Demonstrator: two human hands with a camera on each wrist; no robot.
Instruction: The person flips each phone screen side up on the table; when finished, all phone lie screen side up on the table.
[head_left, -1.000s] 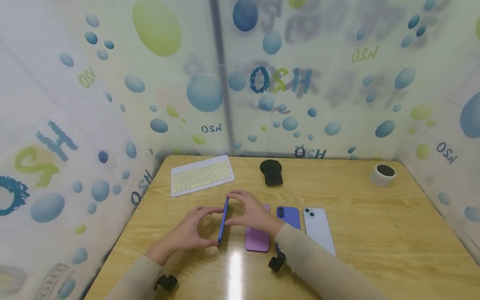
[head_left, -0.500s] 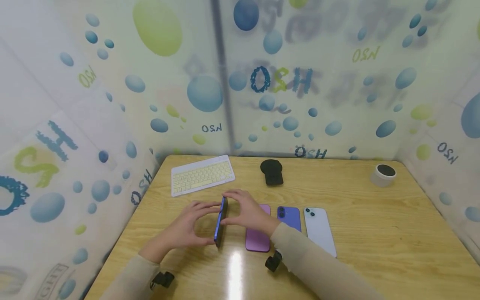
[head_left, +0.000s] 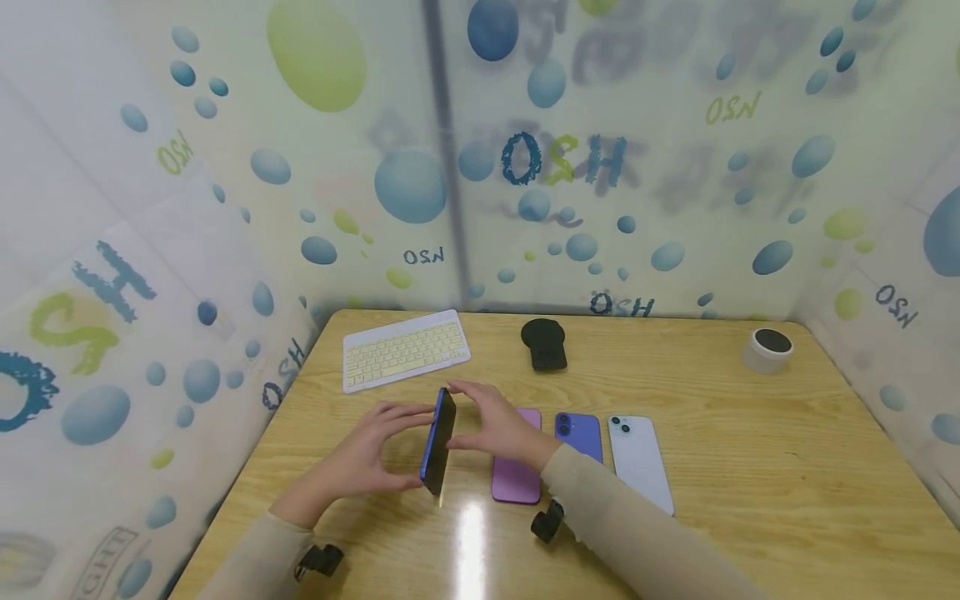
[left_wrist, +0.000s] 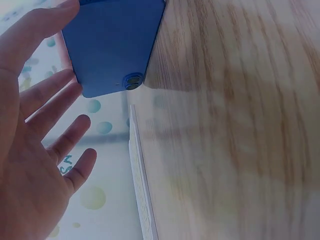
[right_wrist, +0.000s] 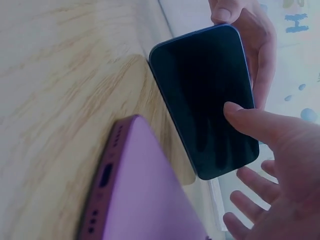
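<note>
A blue smartphone point(head_left: 438, 442) is tipped up on its long side, its dark screen facing right and its blue back with two lenses facing left. My left hand point(head_left: 360, 454) holds it from the left, thumb at the near end and fingertips along the upper edge. From the other side my right hand point(head_left: 498, 425) grips the far end; in the right wrist view its thumb presses on the dark screen point(right_wrist: 200, 90). Beneath the right hand lies a purple phone point(head_left: 516, 479), partly covered. A second blue phone point(head_left: 579, 435) lies beside it, its lower part hidden by the right sleeve.
A pale blue phone point(head_left: 641, 467) lies at the right end of the row. Farther back are a white keyboard point(head_left: 405, 352) and a flat black object point(head_left: 546, 343). Near the back right corner stands a white cylinder with a dark top point(head_left: 767, 352). Printed curtains surround the wooden table point(head_left: 787, 467).
The held blue phone has moved slightly left and leaned over, so more of its dark screen shows in the head view. Both hands shifted slightly left with it; the other phones stay put.
</note>
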